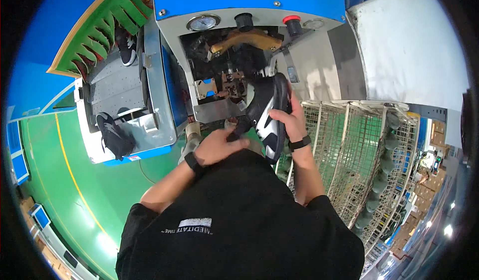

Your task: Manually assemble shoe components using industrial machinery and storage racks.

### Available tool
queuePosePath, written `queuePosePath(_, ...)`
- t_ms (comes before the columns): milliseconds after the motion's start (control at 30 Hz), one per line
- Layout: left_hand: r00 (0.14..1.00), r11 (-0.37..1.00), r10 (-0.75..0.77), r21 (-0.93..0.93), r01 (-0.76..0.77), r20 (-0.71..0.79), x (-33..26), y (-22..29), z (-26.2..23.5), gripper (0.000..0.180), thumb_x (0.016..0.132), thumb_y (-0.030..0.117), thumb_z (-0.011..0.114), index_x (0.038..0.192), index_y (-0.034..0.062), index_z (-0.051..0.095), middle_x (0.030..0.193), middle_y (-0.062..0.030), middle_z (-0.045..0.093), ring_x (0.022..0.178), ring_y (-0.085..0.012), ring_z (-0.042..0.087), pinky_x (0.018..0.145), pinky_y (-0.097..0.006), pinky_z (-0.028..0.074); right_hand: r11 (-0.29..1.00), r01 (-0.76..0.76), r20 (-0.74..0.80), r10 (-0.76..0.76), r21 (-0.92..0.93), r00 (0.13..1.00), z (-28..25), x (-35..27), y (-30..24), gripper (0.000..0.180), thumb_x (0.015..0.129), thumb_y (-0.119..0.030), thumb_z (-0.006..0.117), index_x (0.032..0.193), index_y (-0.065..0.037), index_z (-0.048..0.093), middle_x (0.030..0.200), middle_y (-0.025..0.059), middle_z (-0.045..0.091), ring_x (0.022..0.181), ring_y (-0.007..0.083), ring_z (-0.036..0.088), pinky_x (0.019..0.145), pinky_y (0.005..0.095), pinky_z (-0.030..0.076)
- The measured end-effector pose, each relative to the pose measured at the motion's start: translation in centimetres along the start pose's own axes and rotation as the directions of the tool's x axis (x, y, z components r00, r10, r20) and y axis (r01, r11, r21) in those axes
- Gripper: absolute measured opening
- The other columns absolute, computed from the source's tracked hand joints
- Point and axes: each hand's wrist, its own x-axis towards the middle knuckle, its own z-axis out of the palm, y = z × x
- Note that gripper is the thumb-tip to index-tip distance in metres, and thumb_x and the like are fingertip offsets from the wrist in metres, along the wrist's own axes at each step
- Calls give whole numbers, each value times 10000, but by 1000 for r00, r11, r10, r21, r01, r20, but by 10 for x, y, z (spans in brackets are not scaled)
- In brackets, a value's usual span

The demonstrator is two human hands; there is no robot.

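Bearings taken from the shoe (pixel 263 113), with 12 o'clock at the top of the view. The shoe, black, white and grey, is held up in front of the machine (pixel 224 3), just beside its opening; whether the two touch cannot be told. It is tilted on its side, dark sole turned toward 3 o'clock.

Sole edge grasped by the fingers of the right hand (pixel 293 123), thumb laid across the white side. Dark part of the shoe toward 8 o'clock gripped by the fingers of the left hand (pixel 219 146); fingertips partly hidden. A black band (pixel 300 142) is worn on the right wrist, another band (pixel 193 162) on the left.

On the machine: a curved yellow pad (pixel 247 40) is set in the opening, toward 11 o'clock. A round gauge (pixel 203 22) is mounted at 11, a black knob (pixel 244 21) nearer 12, a red button (pixel 292 19) just past 12.

Toward 9 to 10, a grey conveyor (pixel 112 93). One dark shoe lies at its far end (pixel 126 45), beneath a green strip curtain (pixel 107 28); a second rests at the near end (pixel 115 135). At 4 o'clock, a wire rack (pixel 344 125) is seen, lined with rounded grey-green pieces (pixel 380 181). Floor (pixel 75 180) green, marked by a yellow line (pixel 70 162).
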Motion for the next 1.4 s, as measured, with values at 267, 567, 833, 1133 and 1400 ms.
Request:
queuePosePath(267,970,633,-3,-751,-186,-243,87,-42,18,573,859,268,768,1349,53,562,940,-23,641,760,-91,556,662,-244,460,894,246,-11,-269,-374,963,41,46,-26,962,702,-118,817,1562,-133,385,1243,190,638,1112,278,654,961,360,515)
queuePosePath(567,991,470,-133,-881,56,-7,118,-70,7,305,944,213,679,1191,82,559,1003,-45,654,907,-162,636,783,-340,527,304,29,1,-91,-952,996,94,88,-32,918,790,-339,726,1584,-357,266,1342,332,490,992,522,643,812,542,560)
queuePosePath(833,936,713,-219,-700,-38,-275,70,-102,-28,251,964,227,571,1016,-10,633,803,-42,611,733,-139,573,677,-303,469,256,30,-30,-224,-966,974,103,90,-21,989,796,-317,739,1616,-295,186,1369,420,407,972,558,637,796,552,556)
queuePosePath(1133,974,747,-15,-650,-141,-228,36,-57,-36,303,965,258,563,1052,-18,653,899,-53,663,819,-153,621,764,-296,497,266,214,12,-601,-940,799,99,52,-14,898,857,-312,741,1605,-159,268,1205,360,483,799,498,619,634,514,538)
queuePosePath(1400,966,556,83,-816,160,246,17,-21,-39,642,982,570,588,1255,-7,523,1033,-143,687,805,-239,708,714,-348,594,362,263,-7,-599,-894,800,88,-65,3,794,782,-250,817,1486,-110,477,1242,370,493,1024,546,594,794,517,549)
